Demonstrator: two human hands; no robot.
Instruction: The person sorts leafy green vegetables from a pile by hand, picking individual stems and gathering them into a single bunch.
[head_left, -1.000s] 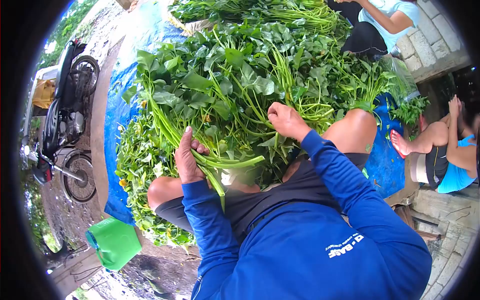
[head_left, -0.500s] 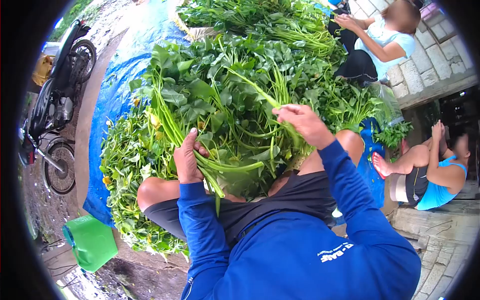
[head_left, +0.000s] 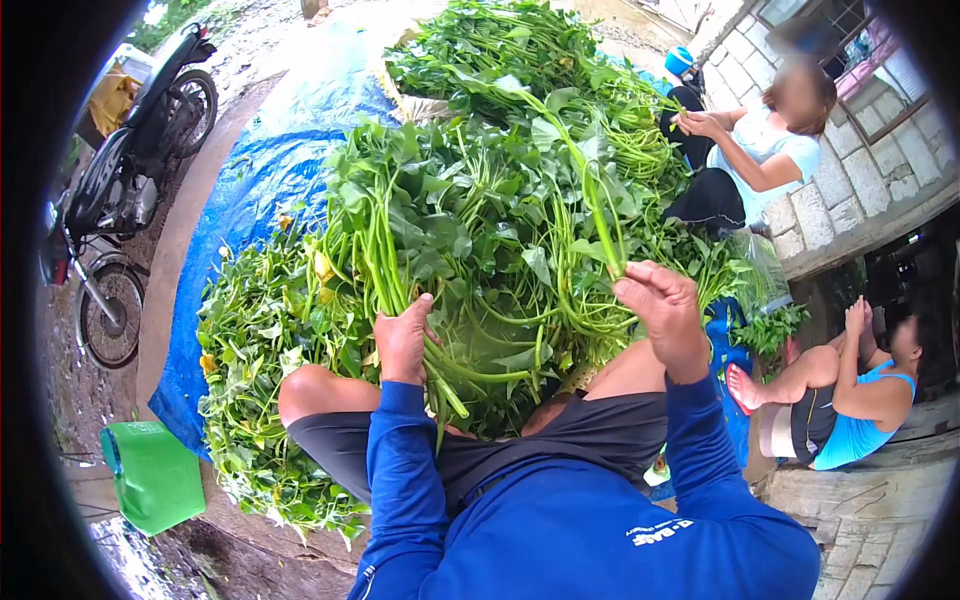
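My left hand (head_left: pixel 405 343) is closed around a bunch of long green leafy stems (head_left: pixel 380 250), probably water spinach; leaves point away from me and cut ends stick out near my lap. Between the thumb and fingers of my right hand (head_left: pixel 662 305) is a single leafy stem (head_left: pixel 597 205), held by its lower end and slanting up and away. A big heap of the same greens (head_left: pixel 470 210) lies before me, around my bent legs. Smaller yellowing leaves and stems (head_left: pixel 260 370) are piled to my left.
A blue tarp (head_left: pixel 250 190) lies under the heap. Beyond it on the left stands a motorcycle (head_left: pixel 135 190), with a green container (head_left: pixel 155 478) nearer me. One person (head_left: pixel 765 160) handles greens at the upper right; another person (head_left: pixel 860 390) sits at the right.
My right hand has shifted right, with its stem now standing more upright. My left hand still grips the bunch, which has turned more upright. The camera view has shifted slightly.
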